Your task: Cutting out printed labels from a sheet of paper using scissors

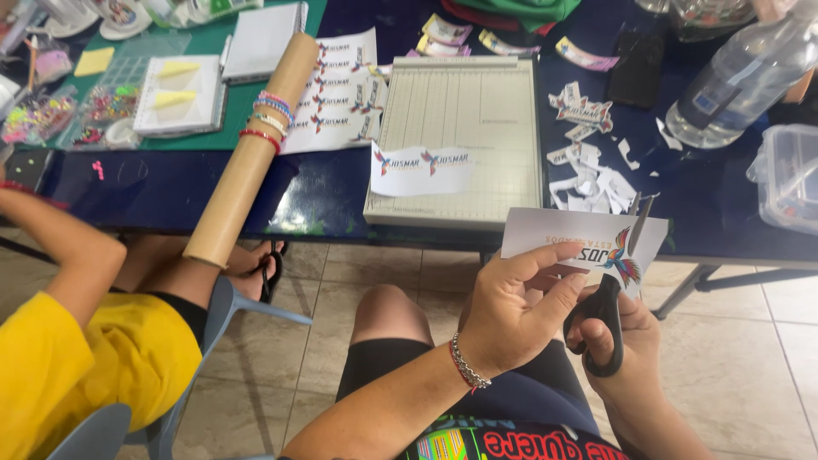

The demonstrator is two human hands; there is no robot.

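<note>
One pair of scissors [607, 311], one paper cutter [456, 136], one cardboard tube [247, 162], one plastic bottle [741, 77], two notebooks [181, 95] [262, 38], one printed sheet [341, 89].

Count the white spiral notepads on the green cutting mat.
2. One white spiral notepad with yellow sticky notes lies at the mat's middle; a plain white spiral notepad lies further back, toward the cardboard tube. Others may be out of frame.

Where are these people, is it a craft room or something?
Probably a craft table at home or in a small workshop. A paper trimmer sits on the table, paper scraps lie beside it, and the right hand holds scissors cutting a printed sheet.
</note>
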